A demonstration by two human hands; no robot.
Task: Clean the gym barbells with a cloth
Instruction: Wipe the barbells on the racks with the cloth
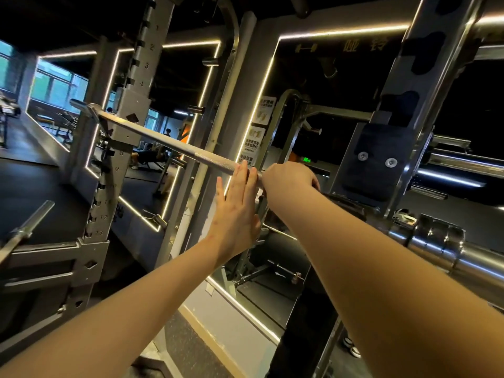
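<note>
Fingers of left hand lie straight against barbell; right hand grips it (fingertips hidden).

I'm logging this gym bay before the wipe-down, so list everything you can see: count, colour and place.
barbell: one, silver, across the rack from upper left to centre
left upright: one, grey, numbered holes, left
right upright: one, grey, upper right
pad: one, black, two bolts, on the right upright
spare bar end: one, steel, lower left
thick sleeve: one, chrome, right edge
light strips: several, warm white, framing the panels
signs: a few, white, centre pillar
left grip: bare hand, straight fingers touching the barbell
right grip: bare hand, curled round the barbell
</note>
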